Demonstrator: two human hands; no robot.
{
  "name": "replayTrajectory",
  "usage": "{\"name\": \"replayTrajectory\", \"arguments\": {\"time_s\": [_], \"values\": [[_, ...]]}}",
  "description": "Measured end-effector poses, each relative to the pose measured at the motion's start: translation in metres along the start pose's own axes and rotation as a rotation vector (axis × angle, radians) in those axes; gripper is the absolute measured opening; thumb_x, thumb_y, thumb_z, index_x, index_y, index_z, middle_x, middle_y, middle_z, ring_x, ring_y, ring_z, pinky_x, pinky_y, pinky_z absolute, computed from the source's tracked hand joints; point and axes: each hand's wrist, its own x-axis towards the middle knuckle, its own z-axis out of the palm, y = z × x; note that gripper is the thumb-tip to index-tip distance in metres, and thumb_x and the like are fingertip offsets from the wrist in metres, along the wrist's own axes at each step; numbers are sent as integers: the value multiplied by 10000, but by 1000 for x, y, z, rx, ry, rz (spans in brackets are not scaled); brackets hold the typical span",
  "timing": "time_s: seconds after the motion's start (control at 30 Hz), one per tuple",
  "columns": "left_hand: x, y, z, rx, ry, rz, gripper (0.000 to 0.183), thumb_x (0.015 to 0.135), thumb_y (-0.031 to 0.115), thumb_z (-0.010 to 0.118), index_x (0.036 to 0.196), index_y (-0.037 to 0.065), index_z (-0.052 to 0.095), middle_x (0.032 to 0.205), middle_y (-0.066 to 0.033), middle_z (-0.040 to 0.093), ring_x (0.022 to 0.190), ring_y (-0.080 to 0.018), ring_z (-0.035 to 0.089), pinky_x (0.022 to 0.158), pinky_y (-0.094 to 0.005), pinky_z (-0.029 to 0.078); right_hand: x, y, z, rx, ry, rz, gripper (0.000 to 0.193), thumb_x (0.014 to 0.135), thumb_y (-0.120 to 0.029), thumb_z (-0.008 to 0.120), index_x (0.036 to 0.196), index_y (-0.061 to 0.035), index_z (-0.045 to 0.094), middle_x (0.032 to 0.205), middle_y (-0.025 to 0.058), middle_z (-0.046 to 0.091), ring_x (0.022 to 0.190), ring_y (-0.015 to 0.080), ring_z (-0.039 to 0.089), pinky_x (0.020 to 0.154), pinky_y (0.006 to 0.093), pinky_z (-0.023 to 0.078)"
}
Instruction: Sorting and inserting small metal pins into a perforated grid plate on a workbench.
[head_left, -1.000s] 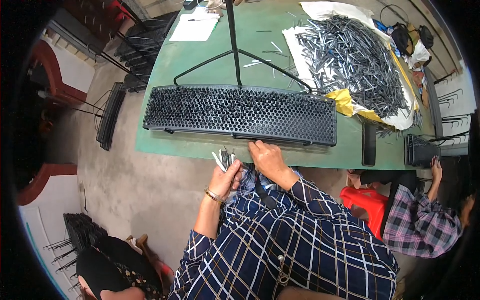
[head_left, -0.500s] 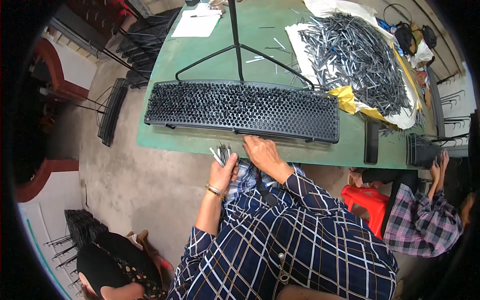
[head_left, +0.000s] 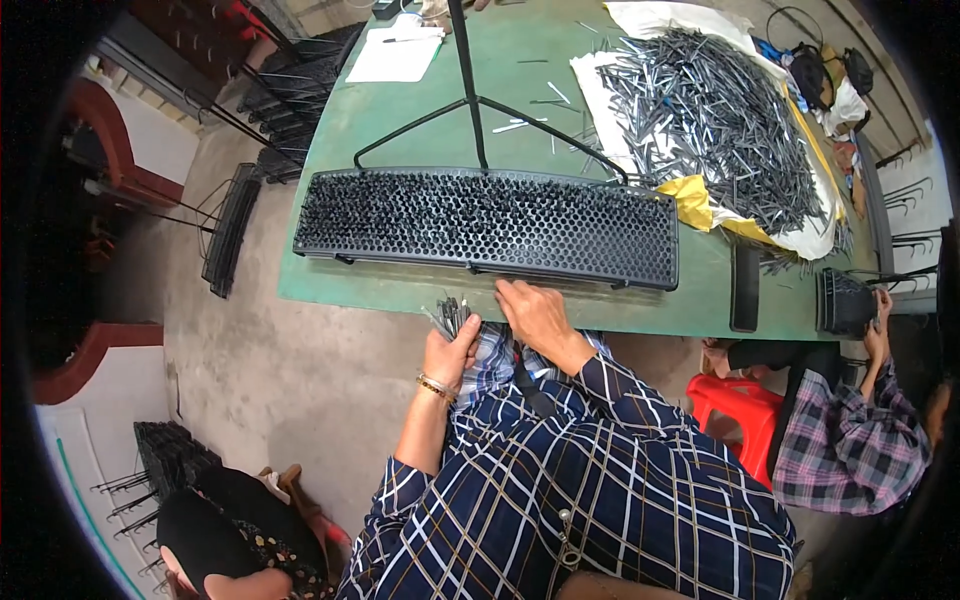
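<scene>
A bundle of thin dark and silvery strips [head_left: 455,312] sticks up out of my left hand [head_left: 447,352], which is closed around its lower part just off the table's near edge. My right hand [head_left: 537,318] is at that edge, below the front rim of a long black rack full of round holes [head_left: 590,238]. Its fingers are bent and pressed together; whatever they may pinch is hidden. Dark strip ends crowd the holes in the rack's left and middle parts, while its right part shows bare holes. A black metal post with slanting braces [head_left: 473,110] rises behind the rack.
On the green table [head_left: 400,125], a large pile of loose strips [head_left: 715,130] lies on white and yellow sheeting at the back right. A black tray [head_left: 744,288] sits near the right edge. Co-workers sit at the right, by a red stool [head_left: 735,410], and lower left.
The view has shifted slightly, so the rack appears a little lower. My right hand has moved a bit to the right and down; my left still grips the bundle.
</scene>
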Motion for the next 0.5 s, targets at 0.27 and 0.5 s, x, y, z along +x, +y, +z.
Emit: {"name": "replayTrajectory", "arguments": {"time_s": [0.27, 0.5], "values": [[-8, 1, 0, -43, 21, 25, 211, 875, 207, 637, 749, 78, 525, 607, 34, 474, 462, -40, 382, 369, -183, 266, 5, 0, 8, -91, -113, 9, 282, 869, -224, 565, 1060, -17, 586, 732, 112, 625, 610, 262, 634, 515, 369, 479], [-6, 3, 2, -36, 78, 16, 213, 877, 208, 634, 746, 81, 524, 603, 44, 461, 464, -46, 380, 374, -186, 259, 4, 18, -29, -34, 314, -275, 177, 765, -105, 672, 922, -37, 625, 733, 67, 608, 612, 227, 599, 529, 333, 470]]}}
